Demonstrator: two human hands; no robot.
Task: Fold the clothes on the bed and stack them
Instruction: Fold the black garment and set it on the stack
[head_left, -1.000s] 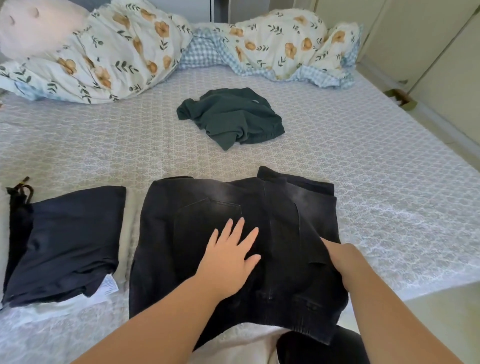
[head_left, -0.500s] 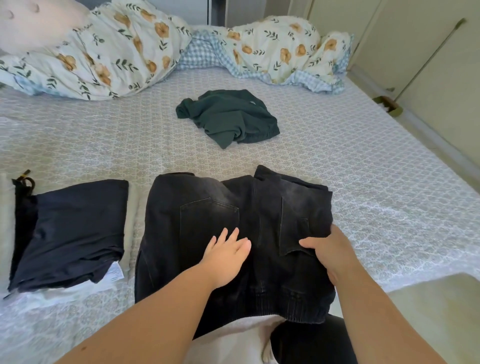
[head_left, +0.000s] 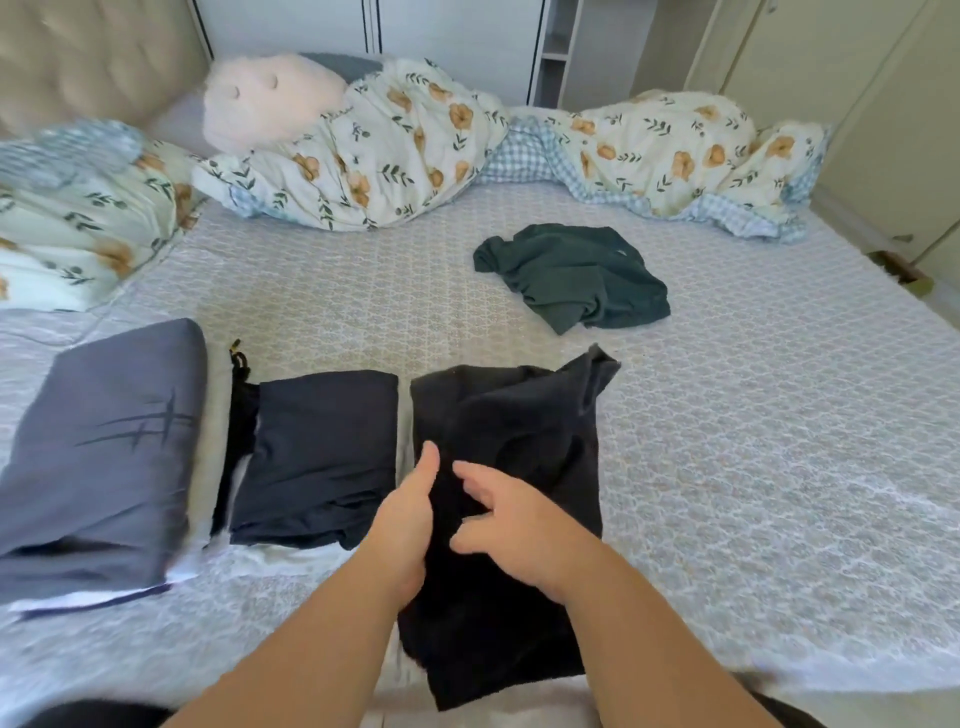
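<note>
Pale patterned bedding covers the bed (head_left: 753, 415), with a padded headboard (head_left: 93, 57) at the far left and cupboard doors (head_left: 857, 104) along the right wall. Four garments lie on it. Nearest the person is a pair of black jeans (head_left: 519, 415), folded into a tall narrow strip with one corner sticking up at the far right end. The left hand (head_left: 405, 519) lies along the strip's left edge, thumb raised, its fingers seemingly tucked under the cloth; motion blur leaves it unclear whether they actually clasp it. The right hand (head_left: 514, 525) rests on top of the jeans with fingers loosely spread, grasping nothing. Just left of the jeans sits a folded navy garment (head_left: 317, 447) with a black drawstring at its far corner, and further left a folded grey garment (head_left: 98, 452) bearing a dark slash mark. One dark green top (head_left: 576, 275) lies crumpled and unfolded, well apart toward the middle of the bed. Behind it a floral duvet (head_left: 395, 156) is bunched across the head end, with one pink plush toy (head_left: 270, 98) resting on it.
</note>
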